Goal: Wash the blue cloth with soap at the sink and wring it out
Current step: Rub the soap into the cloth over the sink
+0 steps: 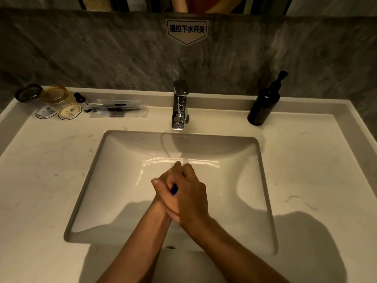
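Observation:
Over the middle of the white rectangular sink [98, 180], my left hand [163, 190] and my right hand [191, 195] are pressed together, palms clasped. Only a small strip of the blue cloth [174, 189] shows between them; the rest is hidden inside the clasp. The right hand lies on top, the left underneath with its thumb sticking out to the left. The chrome faucet [180, 107] stands behind the basin; no running water shows. A dark soap pump bottle [265, 103] stands on the counter at the back right.
On the pale counter [40, 170] at the back left sit two lidded jars [42, 93], round coasters [59, 112] and wrapped toiletries [116, 109]. A grey stone backsplash with a sign [186, 30] rises behind the faucet.

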